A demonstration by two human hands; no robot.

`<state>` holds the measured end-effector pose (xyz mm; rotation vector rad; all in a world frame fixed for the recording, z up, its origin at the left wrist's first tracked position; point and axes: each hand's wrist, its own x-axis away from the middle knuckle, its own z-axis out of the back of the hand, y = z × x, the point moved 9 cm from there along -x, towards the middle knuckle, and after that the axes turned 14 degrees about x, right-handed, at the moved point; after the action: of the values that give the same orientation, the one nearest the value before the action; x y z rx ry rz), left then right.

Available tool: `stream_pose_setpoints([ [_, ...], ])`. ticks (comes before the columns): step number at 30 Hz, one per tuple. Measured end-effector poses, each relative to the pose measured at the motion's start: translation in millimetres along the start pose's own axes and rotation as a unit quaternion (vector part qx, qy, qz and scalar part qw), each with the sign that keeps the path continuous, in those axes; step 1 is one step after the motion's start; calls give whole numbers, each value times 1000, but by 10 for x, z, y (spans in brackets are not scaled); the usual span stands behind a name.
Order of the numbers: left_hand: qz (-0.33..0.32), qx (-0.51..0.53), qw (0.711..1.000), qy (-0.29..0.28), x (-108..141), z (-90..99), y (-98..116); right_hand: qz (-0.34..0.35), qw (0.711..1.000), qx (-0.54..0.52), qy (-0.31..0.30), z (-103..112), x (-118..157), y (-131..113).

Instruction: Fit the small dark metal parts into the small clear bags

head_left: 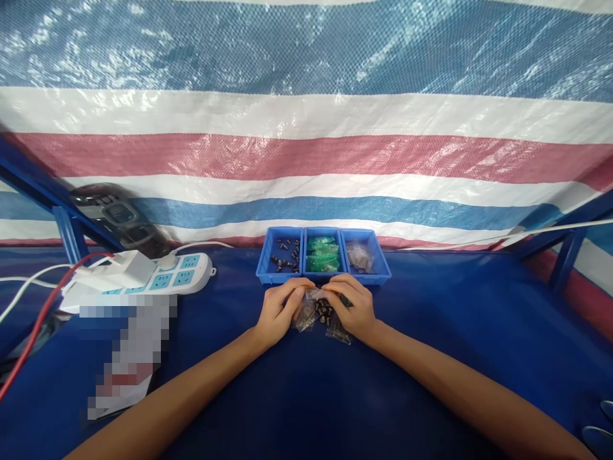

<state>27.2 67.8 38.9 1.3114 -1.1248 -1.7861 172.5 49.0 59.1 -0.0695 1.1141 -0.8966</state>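
Observation:
My left hand and my right hand meet just in front of the blue bins, fingers pinched on the top edge of a small clear plastic bag. Beneath and between them lies a small heap of dark screws. Another clear bag with small contents rests by my left fingers, and one more bag lies under my right hand. A bit of green shows behind my right fingers; what it is I cannot make out.
Three joined blue bins hold loose dark screws, green packets and clear bags. At left stand a white power strip with plugs and cables, a blurred-out paper and a black wrapped object. A striped sheet hangs behind the blue table.

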Motion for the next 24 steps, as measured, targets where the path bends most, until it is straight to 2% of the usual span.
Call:
stream_pose_setpoints([
  [4,44,3,998,-41,-49,-85,-49,7,1000,5,18,25,-1,10],
  [7,53,-11,998,-42,-65,-109,-71,0,1000,2,14,44,3,21],
  [13,22,-38,999,14,-39,-14,-54,-15,997,-45,-58,-47,9,16],
  [20,6,-36,999,28,-23,30,-25,-17,999,-23,-36,-71,-23,22],
  [24,-41,-27,998,36,-14,38,49,-16,998,-28,-53,-93,-13,17],
])
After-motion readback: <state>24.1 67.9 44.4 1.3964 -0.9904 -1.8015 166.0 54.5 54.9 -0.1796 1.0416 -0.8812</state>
